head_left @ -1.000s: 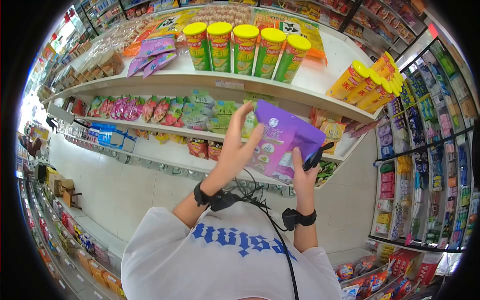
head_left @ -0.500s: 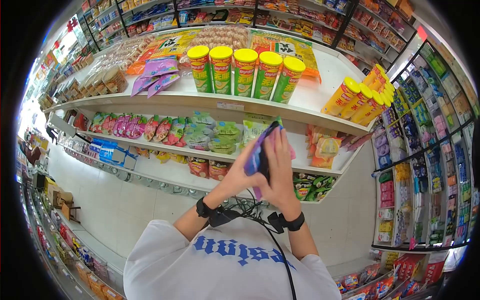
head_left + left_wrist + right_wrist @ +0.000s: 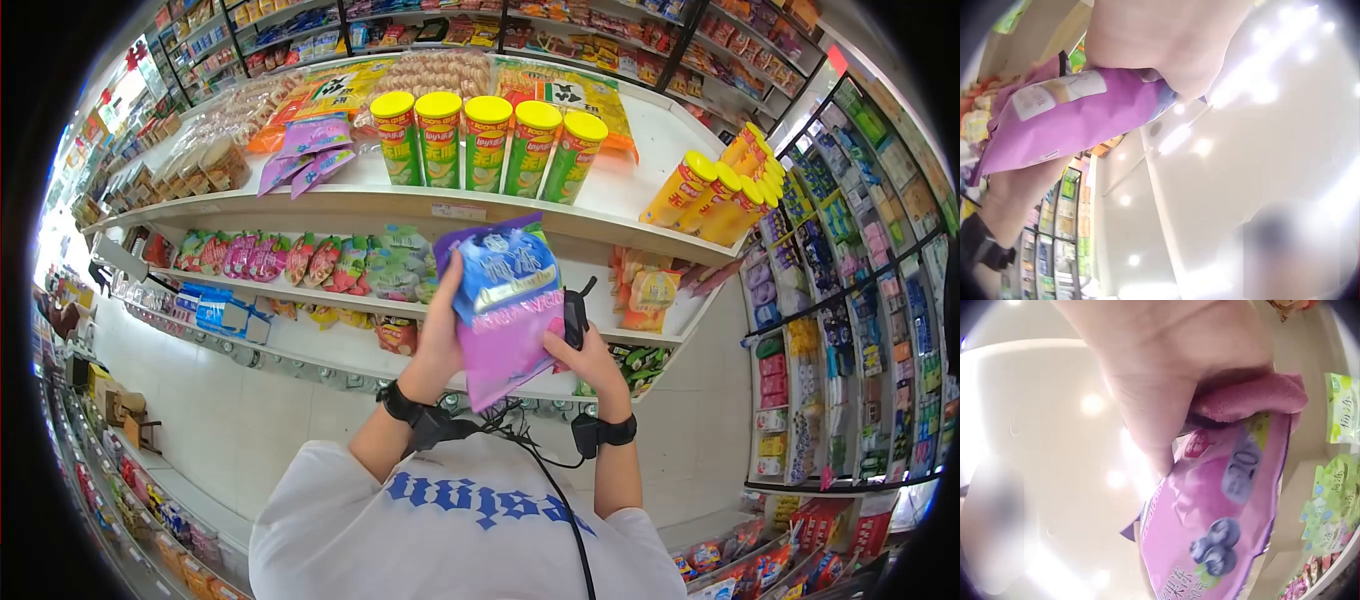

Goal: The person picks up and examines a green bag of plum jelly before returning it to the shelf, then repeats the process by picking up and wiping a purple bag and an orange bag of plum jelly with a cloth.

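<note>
A purple blueberry jelly bag (image 3: 505,335) is held up before the chest, its blue-and-pink printed front towards the head camera. My left hand (image 3: 432,330) grips the bag's left edge, thumb along the front. On the other side, my right hand (image 3: 598,368) lays its thumb against the bag's right edge. That hand also grips a pad, with a black loop-ended part (image 3: 575,315) in the head view and a fuzzy pink side (image 3: 1250,400) in the right wrist view. Seen from the left wrist, the bag (image 3: 1079,128) is tilted; most fingers behind it are hidden.
Behind the bag stands a white shelf unit (image 3: 330,208). On top are green chip cans (image 3: 486,150), yellow chip cans (image 3: 680,190) and small purple packets (image 3: 310,160). Green jelly bags (image 3: 395,262) sit lower down. Black cables (image 3: 510,415) hang between the wrists.
The bag has turned from its back, through edge-on between both hands, to its front. My left hand went from spread fingers beside it to gripping its edge; the right hand shifted off its face.
</note>
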The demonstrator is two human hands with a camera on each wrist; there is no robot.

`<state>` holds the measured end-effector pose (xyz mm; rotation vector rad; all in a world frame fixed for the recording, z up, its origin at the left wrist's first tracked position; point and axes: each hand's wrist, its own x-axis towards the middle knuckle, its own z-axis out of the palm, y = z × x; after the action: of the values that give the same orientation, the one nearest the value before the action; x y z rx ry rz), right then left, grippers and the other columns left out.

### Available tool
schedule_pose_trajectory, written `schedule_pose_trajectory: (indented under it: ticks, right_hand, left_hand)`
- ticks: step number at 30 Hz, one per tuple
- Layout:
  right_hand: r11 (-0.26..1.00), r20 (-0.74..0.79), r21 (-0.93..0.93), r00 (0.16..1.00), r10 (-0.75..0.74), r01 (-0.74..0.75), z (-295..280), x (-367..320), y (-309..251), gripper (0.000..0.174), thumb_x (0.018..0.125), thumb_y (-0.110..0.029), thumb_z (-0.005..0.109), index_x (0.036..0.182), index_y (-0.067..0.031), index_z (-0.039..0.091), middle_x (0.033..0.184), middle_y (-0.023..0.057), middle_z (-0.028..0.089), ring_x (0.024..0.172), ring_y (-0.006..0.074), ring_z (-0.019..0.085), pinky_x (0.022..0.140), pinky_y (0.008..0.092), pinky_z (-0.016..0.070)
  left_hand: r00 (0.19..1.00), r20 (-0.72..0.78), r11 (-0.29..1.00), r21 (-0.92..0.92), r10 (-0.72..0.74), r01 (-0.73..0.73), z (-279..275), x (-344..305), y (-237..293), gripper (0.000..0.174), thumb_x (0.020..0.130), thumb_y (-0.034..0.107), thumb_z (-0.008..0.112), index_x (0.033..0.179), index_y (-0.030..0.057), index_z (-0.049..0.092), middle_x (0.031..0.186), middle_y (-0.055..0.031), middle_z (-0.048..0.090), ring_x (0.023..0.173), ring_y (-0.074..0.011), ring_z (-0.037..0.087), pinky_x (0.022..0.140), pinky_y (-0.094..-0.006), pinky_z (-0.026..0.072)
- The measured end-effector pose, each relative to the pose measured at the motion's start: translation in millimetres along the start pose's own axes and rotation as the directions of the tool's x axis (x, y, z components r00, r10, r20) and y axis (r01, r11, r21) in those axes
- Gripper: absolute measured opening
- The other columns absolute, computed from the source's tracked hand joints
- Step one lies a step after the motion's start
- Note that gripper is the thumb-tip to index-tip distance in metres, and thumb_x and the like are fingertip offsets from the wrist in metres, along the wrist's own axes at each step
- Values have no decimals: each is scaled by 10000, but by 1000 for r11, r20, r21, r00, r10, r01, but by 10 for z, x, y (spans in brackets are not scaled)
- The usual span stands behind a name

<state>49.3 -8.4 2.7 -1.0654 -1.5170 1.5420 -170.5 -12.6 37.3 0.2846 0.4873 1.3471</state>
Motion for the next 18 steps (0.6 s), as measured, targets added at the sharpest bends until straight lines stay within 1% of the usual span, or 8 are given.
schedule_pose_trajectory:
  ticks: [3, 6, 9, 10, 13, 16, 17, 18]
  right_hand:
    - [974, -120, 140, 974, 194, -177, 96, -100, 34, 332, 889, -300, 776, 1016, -43, 609, 753, -15, 606, 537, 45, 531, 426, 217, 406]
    - [970, -202, 210, 965, 167, -124, 149, -100, 3, 334, 877, -305, 789, 975, -47, 601, 627, -19, 551, 416, 63, 463, 368, 224, 337]
    - [942, -354, 314, 905, 235, -122, 155, -76, 170, 346, 869, -311, 796, 962, -38, 604, 552, -18, 510, 356, 83, 421, 345, 239, 312]
    - [934, -382, 347, 895, 229, -91, 184, -79, 213, 368, 867, -331, 795, 952, -28, 605, 520, -16, 501, 316, 79, 381, 317, 240, 275]
    - [957, -281, 188, 922, 267, -220, 26, -211, 232, 413, 895, -383, 754, 1049, -35, 595, 712, 38, 622, 490, 108, 568, 361, 267, 403]
    - [934, -587, 353, 764, 267, -55, -190, -183, 563, 475, 929, -413, 707, 1159, -15, 588, 960, 85, 662, 755, 138, 655, 544, 301, 530]
    - [950, -596, 308, 789, 149, 53, -312, -174, 676, 576, 941, -507, 659, 1187, 12, 604, 1106, 75, 636, 1000, 140, 602, 863, 285, 495]
    - [927, -553, 374, 811, 192, 36, -355, -193, 628, 569, 953, -494, 649, 1214, 9, 595, 1123, 72, 633, 1012, 130, 598, 873, 283, 490]
  left_hand:
    - [999, -42, 1000, -21, -16, 15, -160, 134, 33, 527, 1006, 478, 540, 1330, 63, 552, 1288, -117, 639, 1130, -241, 646, 1005, -400, 509]
    - [987, -87, 986, -110, -136, 126, -91, 81, -25, 464, 1002, 414, 573, 1314, 72, 563, 1266, -95, 649, 1115, -222, 653, 975, -384, 527]
    - [966, -51, 956, 145, -252, 256, -331, 84, -271, 426, 1009, 344, 581, 1315, 49, 560, 1207, -119, 672, 1083, -251, 673, 885, -398, 581]
    - [948, -61, 929, 193, -311, 317, -358, 34, -292, 390, 987, 257, 626, 1305, 43, 555, 1205, -115, 665, 1067, -240, 681, 849, -398, 602]
    - [944, -12, 924, 200, -329, 325, -493, 110, -365, 384, 955, 167, 669, 1295, 34, 551, 1228, -122, 651, 1067, -230, 680, 879, -394, 597]
    - [950, -8, 928, 211, -312, 306, -489, 94, -369, 444, 922, 75, 689, 1332, 38, 523, 1247, -98, 643, 1101, -212, 659, 937, -382, 560]
    - [954, -23, 920, 260, -299, 294, -467, 70, -375, 455, 915, 65, 695, 1334, 37, 522, 1249, -95, 642, 1100, -205, 656, 938, -374, 556]
    - [957, -36, 908, 308, -287, 283, -438, 46, -389, 466, 908, 55, 701, 1337, 36, 520, 1251, -93, 642, 1100, -198, 654, 938, -367, 553]
